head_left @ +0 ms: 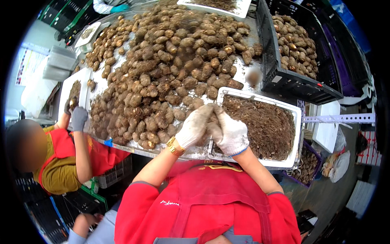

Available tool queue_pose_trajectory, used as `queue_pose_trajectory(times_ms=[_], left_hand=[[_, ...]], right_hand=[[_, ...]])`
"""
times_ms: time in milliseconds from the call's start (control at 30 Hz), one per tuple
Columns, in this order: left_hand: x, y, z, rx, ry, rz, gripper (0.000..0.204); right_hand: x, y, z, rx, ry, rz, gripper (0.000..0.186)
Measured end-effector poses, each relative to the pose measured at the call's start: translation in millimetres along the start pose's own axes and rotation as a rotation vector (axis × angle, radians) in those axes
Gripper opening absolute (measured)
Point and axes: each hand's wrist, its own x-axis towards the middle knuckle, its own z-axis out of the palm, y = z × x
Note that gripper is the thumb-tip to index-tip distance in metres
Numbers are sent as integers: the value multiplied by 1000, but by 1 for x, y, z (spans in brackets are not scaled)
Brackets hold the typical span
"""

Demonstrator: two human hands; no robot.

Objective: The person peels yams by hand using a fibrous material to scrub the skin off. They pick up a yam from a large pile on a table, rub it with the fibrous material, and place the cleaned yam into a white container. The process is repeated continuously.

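Observation:
My left hand, in a soiled white glove with a gold watch at the wrist, is closed against my right hand, gloved alike. Between them they hold a brown taro corm, mostly hidden by the fingers. Both hands are over the table's near edge, at the left rim of a white foam tray filled with brown root fibres and peelings. Beyond and to the left spreads a large heap of hairy brown taro corms.
At the right back, a black crate holds more corms. A co-worker in a red apron handles a corm at the left, beside another white tray. A teal-gloved hand shows at the far side. A purple crate stands low right.

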Motion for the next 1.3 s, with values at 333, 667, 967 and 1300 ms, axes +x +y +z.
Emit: queue_pose_trajectory(times_ms=[333, 667, 967, 1300], left_hand=[[4, 60, -12, 687, -398, -80, 19], [-23, -18, 35, 428, -219, -66, 39], [-18, 3, -6, 326, -181, 420, 53], [-15, 12, 12, 454, -163, 110, 39]], right_hand=[[-33, 46, 14, 2061, -611, 898, 56], [-21, 18, 2, -23, 49, -118, 42], [-21, 30, -5, 376, 112, -241, 65], [-21, 32, 3, 466, -56, 133, 43]])
